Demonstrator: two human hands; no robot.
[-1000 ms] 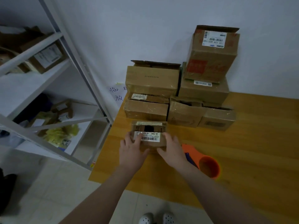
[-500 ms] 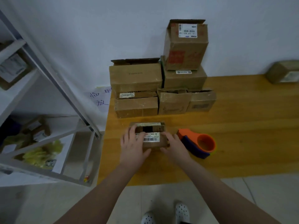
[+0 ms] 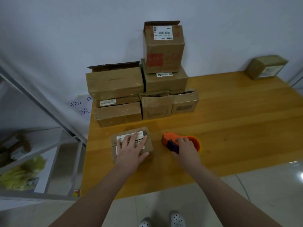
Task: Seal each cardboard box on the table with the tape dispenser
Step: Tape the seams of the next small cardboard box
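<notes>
Item: small box [image 3: 148, 145], lying on the table [image 3: 229, 128] near its front edge; flaps are held down by the left hand [image 3: 131, 149], fingers spread flat across the top, thumb laid along the near side.

Tool: tape dispenser [image 3: 170, 139], orange with a dark blue part, set just right of the small box; it is covered by the right hand [image 3: 186, 146], fingers curled over its body.

Step, as judged: the dispenser is being taken up; no tape is seen drawn. Next move calls for the dispenser to be lifted, brought over the small box, and tape laid along the seam while the flaps are kept pressed.

Awaiting: stacked boxes [image 3: 118, 86] behind the small box, several with flaps raised; lone box [image 3: 265, 67] far right and behind.

Writing: white barcode label on the small box, largely hidden by fingers, not readable; barcode label and red print on the top box [image 3: 164, 49], too small to read; paper sheet [image 3: 82, 105] behind and left, blue handwritten 临 and 放 legible.
</notes>
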